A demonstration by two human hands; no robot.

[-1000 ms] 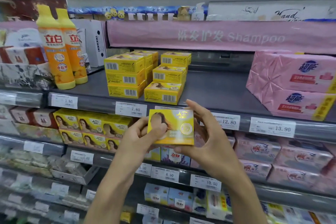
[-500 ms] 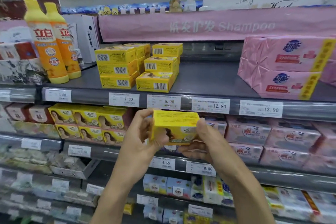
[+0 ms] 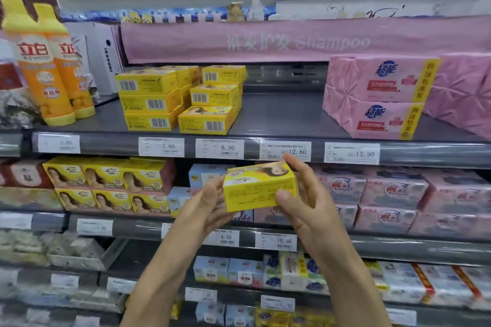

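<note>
I hold a small yellow soap box (image 3: 259,187) in front of the shop shelves, at the height of the second shelf. Its printed picture face is tipped up and away, and a side with small text faces me. My left hand (image 3: 210,207) grips its left end, thumb on the near face. My right hand (image 3: 305,194) holds the right end, thumb on the near face and fingers curled over the top and back.
Stacks of matching yellow boxes (image 3: 180,98) lie on the upper shelf (image 3: 279,119), with orange bottles (image 3: 50,66) to the left and pink packs (image 3: 382,95) to the right. More yellow boxes (image 3: 106,186) fill the shelf below. Price tags (image 3: 219,148) line the shelf edges.
The box has been turned in both hands: its picture face first faced me, and now points up and back. The box sits lower against the shelves than a second ago.
</note>
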